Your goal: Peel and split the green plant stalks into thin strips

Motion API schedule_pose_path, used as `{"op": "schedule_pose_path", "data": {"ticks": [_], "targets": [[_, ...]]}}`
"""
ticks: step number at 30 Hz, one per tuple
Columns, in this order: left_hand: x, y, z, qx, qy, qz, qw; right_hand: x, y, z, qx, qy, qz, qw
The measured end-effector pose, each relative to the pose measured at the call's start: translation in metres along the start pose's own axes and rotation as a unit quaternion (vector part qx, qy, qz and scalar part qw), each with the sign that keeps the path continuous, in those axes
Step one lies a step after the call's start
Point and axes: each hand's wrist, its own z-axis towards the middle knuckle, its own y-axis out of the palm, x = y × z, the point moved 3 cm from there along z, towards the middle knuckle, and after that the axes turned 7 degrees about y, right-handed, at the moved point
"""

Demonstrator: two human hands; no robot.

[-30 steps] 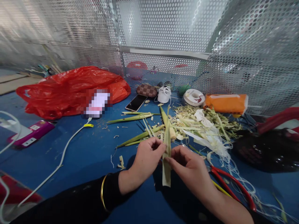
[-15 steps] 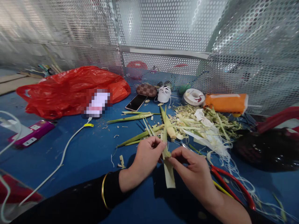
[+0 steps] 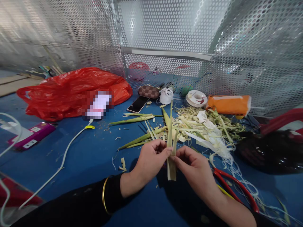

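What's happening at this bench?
A person is holding a green leaf strip above a blue table. The left hand and right hand both pinch it, close together; its lower end hangs below the fingertips. Two narrow ends rise above the hands; whether it is split or folded, I can't tell. Beyond lie loose leaves and a pile of scraps. A red-handled tool lies by the right forearm.

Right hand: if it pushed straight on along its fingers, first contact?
The pale green leaf strip, already at the right hand's fingertips. Just beyond it, probably the left hand's thumb and fingers, though depth is hard to judge.
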Motion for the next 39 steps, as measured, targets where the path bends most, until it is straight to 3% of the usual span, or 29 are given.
{"op": "schedule_pose_path", "data": {"ticks": [6,15,21,27,33,39], "targets": [[-0.006,0.002,-0.003,-0.011,-0.022,-0.001,1.000,0.002,-0.002,0.001,0.009,0.023,0.007,1.000],[-0.009,0.000,0.000,-0.007,-0.027,-0.024,0.999,-0.002,-0.003,-0.003,0.009,-0.081,-0.066,0.994],[-0.003,-0.002,0.001,0.010,-0.007,0.015,1.000,0.000,0.000,-0.002,-0.008,-0.045,-0.063,0.997],[-0.006,-0.003,0.002,0.005,-0.001,0.036,0.999,-0.004,-0.002,-0.006,0.006,-0.092,-0.086,0.992],[-0.006,-0.005,0.002,0.019,0.018,0.025,0.999,0.000,0.003,-0.004,-0.041,-0.025,-0.031,0.998],[-0.005,-0.006,0.005,0.033,0.018,0.032,0.999,-0.009,-0.001,-0.006,-0.011,-0.054,-0.026,0.998]]}}
